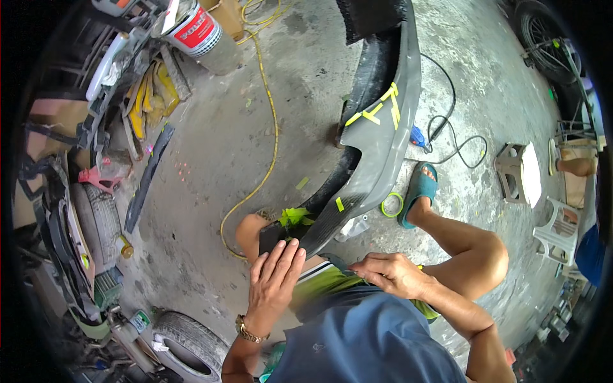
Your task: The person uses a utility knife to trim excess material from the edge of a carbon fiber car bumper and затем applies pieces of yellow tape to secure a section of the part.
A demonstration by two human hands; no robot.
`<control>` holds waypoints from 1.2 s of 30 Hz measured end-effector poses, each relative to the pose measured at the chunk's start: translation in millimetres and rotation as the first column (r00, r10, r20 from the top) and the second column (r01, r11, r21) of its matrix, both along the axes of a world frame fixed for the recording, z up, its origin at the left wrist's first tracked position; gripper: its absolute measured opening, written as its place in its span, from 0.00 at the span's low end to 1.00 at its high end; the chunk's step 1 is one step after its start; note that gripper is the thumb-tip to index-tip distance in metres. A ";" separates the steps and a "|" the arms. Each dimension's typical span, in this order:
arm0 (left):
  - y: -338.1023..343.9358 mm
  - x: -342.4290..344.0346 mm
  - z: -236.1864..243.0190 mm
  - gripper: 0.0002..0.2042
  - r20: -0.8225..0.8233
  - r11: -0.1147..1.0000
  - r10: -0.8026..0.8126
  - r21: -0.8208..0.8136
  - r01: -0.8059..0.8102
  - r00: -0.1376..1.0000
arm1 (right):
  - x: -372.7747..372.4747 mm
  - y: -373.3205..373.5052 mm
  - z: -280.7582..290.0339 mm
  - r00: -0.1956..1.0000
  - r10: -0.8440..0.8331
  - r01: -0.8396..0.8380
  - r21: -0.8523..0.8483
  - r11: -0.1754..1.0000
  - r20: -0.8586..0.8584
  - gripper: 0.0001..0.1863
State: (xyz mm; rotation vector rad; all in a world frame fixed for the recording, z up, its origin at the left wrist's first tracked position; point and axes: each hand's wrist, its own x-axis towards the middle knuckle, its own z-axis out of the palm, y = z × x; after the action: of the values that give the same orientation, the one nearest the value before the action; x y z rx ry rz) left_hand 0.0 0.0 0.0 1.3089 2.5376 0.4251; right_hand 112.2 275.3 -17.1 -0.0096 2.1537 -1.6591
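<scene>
A long grey car bumper [383, 137] reaches from the far side to my lap, its near end dark and ribbed. Flat on that near end lies my left hand [273, 276], fingers stretched out. My right hand [393, 274] is closed in a pinch just right of the bumper's end. A thin, dark piece shows at its fingertips, too small to name. Yellow-green strips of masking tape [371, 116] cross the bumper's middle, and a crumpled bright green piece [294, 217] sits by its near end.
A roll of green tape [391, 204] rests beside my sandaled foot. Near it lies a blue power tool [417, 136] with a black cord. A yellow hose [276, 127] curves across the floor. Tires [189, 345], a paint bucket [198, 32] and plastic stools [518, 172] stand around.
</scene>
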 end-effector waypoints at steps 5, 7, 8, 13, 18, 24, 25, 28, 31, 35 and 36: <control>37.8 -3.9 1.4 0.25 0.031 0.991 -0.063 -0.120 0.066 0.998 | -5.2 25.2 5.6 0.992 0.117 -0.120 0.090 0.989 0.038 0.13; 49.4 -7.9 -0.6 0.25 0.026 0.985 -0.104 -0.139 0.106 0.994 | -4.3 30.2 5.7 0.990 0.139 -0.141 0.107 0.984 0.030 0.13; 54.8 -9.0 -1.7 0.25 0.044 0.982 -0.127 -0.133 0.132 0.991 | -3.8 32.1 5.5 0.985 0.169 -0.171 0.132 0.976 0.025 0.13; 72.1 -11.3 -9.1 0.26 0.035 0.969 -0.218 -0.109 0.221 0.975 | -3.0 34.7 6.6 0.961 0.264 -0.277 0.271 0.922 0.084 0.13; 89.8 -9.7 -13.7 0.25 0.008 0.944 -0.275 -0.187 0.271 0.961 | 4.5 34.3 -0.9 0.941 0.336 -0.328 0.377 0.867 0.045 0.15; 124.1 -12.4 -17.4 0.25 -0.031 0.886 -0.340 -0.344 0.310 0.940 | 4.9 34.0 4.5 0.934 0.357 -0.343 0.359 0.868 0.031 0.18; 129.5 -13.0 -18.7 0.25 -0.037 0.880 -0.339 -0.367 0.303 0.940 | 7.9 32.1 1.8 0.930 0.368 -0.347 0.377 0.859 0.018 0.18; 141.4 -16.8 -19.9 0.25 -0.058 0.843 -0.377 -0.436 0.316 0.925 | 10.5 30.7 -0.7 0.921 0.390 -0.363 0.392 0.845 0.012 0.18; 141.4 -20.2 -23.1 0.24 -0.021 0.873 -0.355 -0.366 0.323 0.935 | 12.4 30.0 -3.0 0.918 0.396 -0.371 0.384 0.846 0.016 0.17; 146.7 -27.5 -20.5 0.26 0.162 0.955 -0.147 -0.235 0.183 0.976 | 19.8 28.4 -10.0 0.934 0.356 -0.320 0.380 0.868 -0.025 0.18; 148.8 -26.4 -21.8 0.26 0.112 0.967 -0.086 -0.229 0.110 0.990 | 18.3 28.6 -8.1 0.935 0.355 -0.319 0.375 0.870 -0.028 0.18</control>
State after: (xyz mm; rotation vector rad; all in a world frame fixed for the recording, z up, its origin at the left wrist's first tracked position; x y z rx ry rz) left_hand -26.4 148.8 -21.8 1.2819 2.3436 0.1598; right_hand 130.5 303.9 -25.2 -0.3450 2.3395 -1.0662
